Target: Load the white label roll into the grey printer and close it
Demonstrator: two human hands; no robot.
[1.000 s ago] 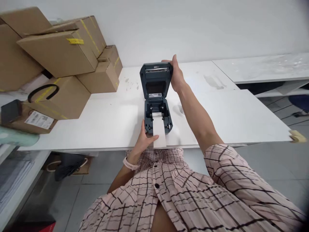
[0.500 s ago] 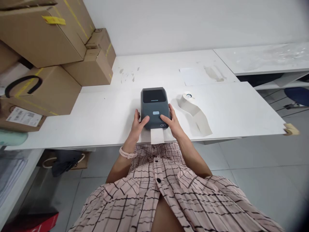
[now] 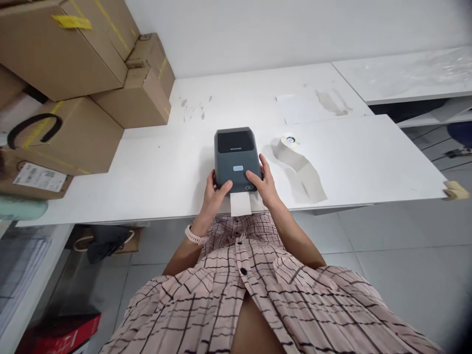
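Observation:
A dark grey label printer (image 3: 236, 157) sits with its lid closed near the front edge of a white table (image 3: 155, 177). A strip of white label paper (image 3: 240, 204) sticks out of its front slot. My left hand (image 3: 215, 194) grips the printer's front left corner, fingers curled on its top. My right hand (image 3: 262, 184) holds the front right corner the same way. To the right lies a small label roll (image 3: 289, 141) with a long unrolled strip (image 3: 309, 179).
Stacked cardboard boxes (image 3: 84, 73) fill the table's left side. A loose white sheet (image 3: 295, 108) lies at the back. A second white table (image 3: 405, 73) stands at the right. Bags (image 3: 103, 243) sit on the floor under the table.
One second ago the printer's lid stood open with my right hand on its top. The lid is now closed and both hands hold the printer's front corners.

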